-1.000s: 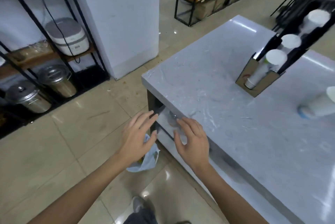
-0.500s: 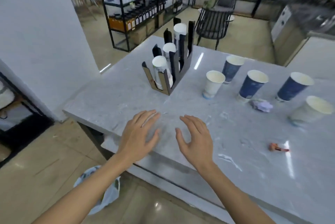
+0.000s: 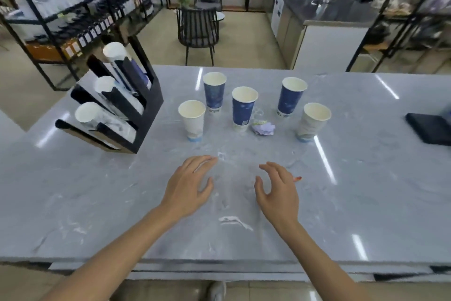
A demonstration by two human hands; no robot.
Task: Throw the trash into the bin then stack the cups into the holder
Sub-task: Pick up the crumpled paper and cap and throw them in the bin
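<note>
Several paper cups stand upright on the grey marble table (image 3: 97, 191): a white cup (image 3: 192, 120), a blue cup (image 3: 214, 92), a second blue cup (image 3: 244, 108), a third blue cup (image 3: 291, 95) and a white cup (image 3: 313, 121) at the right. A crumpled lilac paper wad (image 3: 263, 128) lies between them. A small red scrap (image 3: 298, 178) peeks out beside my right hand (image 3: 278, 191). The black cup holder (image 3: 146, 115) at the left holds stacked cups in three slots. My left hand (image 3: 190, 184) and right hand hover open over the table, holding nothing. The bin is out of view.
A black flat object (image 3: 429, 127) lies at the table's right edge. Beyond the table stand a black chair (image 3: 197, 30), metal shelving racks (image 3: 73, 8) and a counter (image 3: 324, 39). My shoe (image 3: 217, 291) shows on the floor below the table's front edge.
The view has swung from the floor and bag beside the table up to the tabletop. Both empty hands now hover over the table in front of the cups.
</note>
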